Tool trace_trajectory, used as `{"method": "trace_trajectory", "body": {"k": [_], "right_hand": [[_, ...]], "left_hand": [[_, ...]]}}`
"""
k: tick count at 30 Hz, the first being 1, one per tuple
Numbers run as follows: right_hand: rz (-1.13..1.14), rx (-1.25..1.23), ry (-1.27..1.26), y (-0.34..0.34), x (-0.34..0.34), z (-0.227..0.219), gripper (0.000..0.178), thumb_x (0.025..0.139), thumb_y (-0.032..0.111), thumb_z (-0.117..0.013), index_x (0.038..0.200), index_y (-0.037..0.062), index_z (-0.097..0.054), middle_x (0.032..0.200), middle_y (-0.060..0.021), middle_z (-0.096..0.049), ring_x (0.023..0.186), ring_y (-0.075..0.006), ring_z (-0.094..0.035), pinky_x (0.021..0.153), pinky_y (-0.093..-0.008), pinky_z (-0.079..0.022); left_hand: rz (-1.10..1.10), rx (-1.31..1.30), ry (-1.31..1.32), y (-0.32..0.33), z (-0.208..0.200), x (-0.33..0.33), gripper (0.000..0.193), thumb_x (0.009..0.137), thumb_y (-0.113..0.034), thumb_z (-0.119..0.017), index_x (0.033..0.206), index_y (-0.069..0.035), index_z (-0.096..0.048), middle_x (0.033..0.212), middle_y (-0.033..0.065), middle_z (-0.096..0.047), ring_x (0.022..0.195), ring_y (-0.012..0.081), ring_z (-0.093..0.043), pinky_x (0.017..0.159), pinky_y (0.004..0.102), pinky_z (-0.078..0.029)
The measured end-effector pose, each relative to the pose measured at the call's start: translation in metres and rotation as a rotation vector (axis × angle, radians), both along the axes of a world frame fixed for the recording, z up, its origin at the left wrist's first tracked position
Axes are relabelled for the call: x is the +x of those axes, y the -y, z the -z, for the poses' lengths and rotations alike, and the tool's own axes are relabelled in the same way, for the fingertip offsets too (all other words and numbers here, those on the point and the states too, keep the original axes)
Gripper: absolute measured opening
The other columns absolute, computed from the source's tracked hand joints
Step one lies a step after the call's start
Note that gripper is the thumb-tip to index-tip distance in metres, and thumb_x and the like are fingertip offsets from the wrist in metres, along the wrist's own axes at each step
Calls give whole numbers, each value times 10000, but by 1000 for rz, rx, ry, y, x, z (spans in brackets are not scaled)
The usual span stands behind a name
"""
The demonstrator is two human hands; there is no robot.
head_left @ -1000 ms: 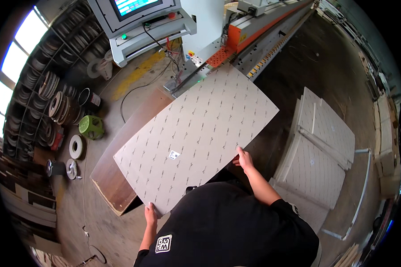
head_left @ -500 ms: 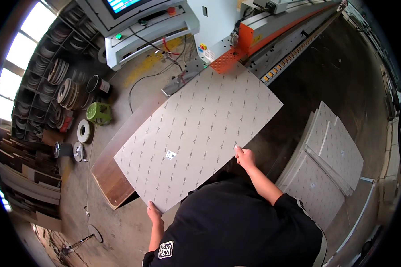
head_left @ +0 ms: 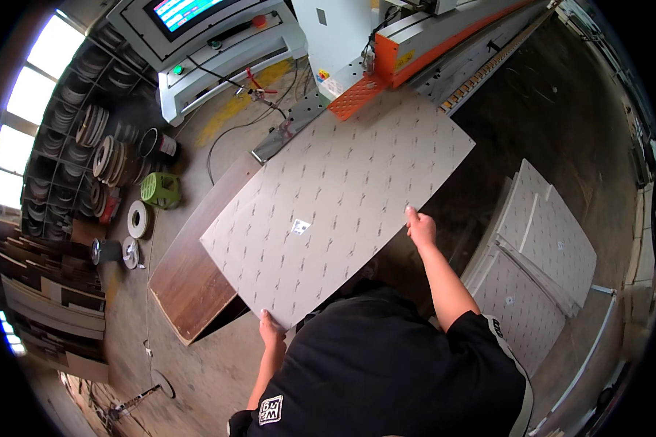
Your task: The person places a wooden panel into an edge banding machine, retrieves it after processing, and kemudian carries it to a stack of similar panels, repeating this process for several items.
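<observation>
A large pale panel (head_left: 328, 197), covered in small repeated printed marks, lies flat in front of me with a small white label (head_left: 300, 227) on it. My left hand (head_left: 272, 331) grips its near left corner, thumb on top and the other fingers hidden beneath. Along the near right edge, my right hand (head_left: 420, 227) is closed on the panel in the same way. The panel's far end reaches under the orange guard (head_left: 357, 98) of a long machine (head_left: 444, 44), beside a metal guide bar (head_left: 291, 125).
Under the panel's left side is a brown wooden board (head_left: 193, 288). Similar pale panels are stacked (head_left: 536, 255) at the right. A control console (head_left: 219, 51) stands ahead left. Further left are a green plastic stool (head_left: 161, 190), edging rolls (head_left: 138, 218) and a rack of rolls (head_left: 73, 116).
The panel has moved to the right, and its far end sits further along the machine. Both hands have moved right with it, keeping their hold.
</observation>
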State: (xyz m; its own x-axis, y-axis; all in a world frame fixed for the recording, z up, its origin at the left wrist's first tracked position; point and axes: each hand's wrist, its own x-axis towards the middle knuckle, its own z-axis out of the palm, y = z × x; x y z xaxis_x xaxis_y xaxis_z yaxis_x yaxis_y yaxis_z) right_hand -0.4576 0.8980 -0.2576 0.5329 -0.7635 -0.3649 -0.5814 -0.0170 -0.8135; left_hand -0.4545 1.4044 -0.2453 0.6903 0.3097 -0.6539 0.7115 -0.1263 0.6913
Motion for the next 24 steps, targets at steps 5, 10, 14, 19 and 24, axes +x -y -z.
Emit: {"method": "trace_trajectory", "body": {"k": [5, 10, 14, 19, 24], "right_hand": [[92, 5, 110, 17, -1, 17, 415, 990, 412, -542, 790, 50, -577, 601, -27, -574, 507, -103, -527, 502, -276, -417], [53, 199, 237, -40, -24, 1, 389, 1015, 397, -511, 845, 54, -582, 642, -20, -589, 521, -77, -524, 496, -232, -410], [105, 276, 245, -107, -98, 33, 389, 1015, 387, -513, 873, 36, -602, 646, -33, -596, 517, -85, -534, 480, -233, -422], [344, 382, -7, -241, -245, 89, 357, 1001, 365, -543, 943, 23, -632, 674, -52, -634, 526, -96, -566, 483, -240, -450], [525, 535, -256, -392, -394, 102, 369, 961, 369, -540, 1002, 16, -640, 784, -91, -699, 624, -170, -641, 538, -331, -500]], "left_hand": [[165, -213, 124, 20, 31, 17, 600, 978, -562, -465, 1174, -6, -576, 1049, 130, -663, 814, 237, -646, 654, 389, -504], [606, -62, 29, 8, 72, 34, 562, 993, -527, -485, 1012, 19, -621, 726, 65, -606, 651, 155, -555, 594, 346, -463], [885, -189, -74, 31, 52, 58, 450, 973, -423, -601, 1048, 20, -601, 817, 39, -621, 721, 119, -559, 657, 295, -475], [1450, -69, 78, 17, 53, 74, 366, 946, -382, -627, 1023, -26, -667, 888, 112, -684, 762, 164, -646, 704, 321, -513], [2078, 203, 22, -100, 207, 119, 407, 924, -452, -545, 1070, -96, -678, 920, 150, -709, 868, 340, -695, 714, 425, -552]]}}
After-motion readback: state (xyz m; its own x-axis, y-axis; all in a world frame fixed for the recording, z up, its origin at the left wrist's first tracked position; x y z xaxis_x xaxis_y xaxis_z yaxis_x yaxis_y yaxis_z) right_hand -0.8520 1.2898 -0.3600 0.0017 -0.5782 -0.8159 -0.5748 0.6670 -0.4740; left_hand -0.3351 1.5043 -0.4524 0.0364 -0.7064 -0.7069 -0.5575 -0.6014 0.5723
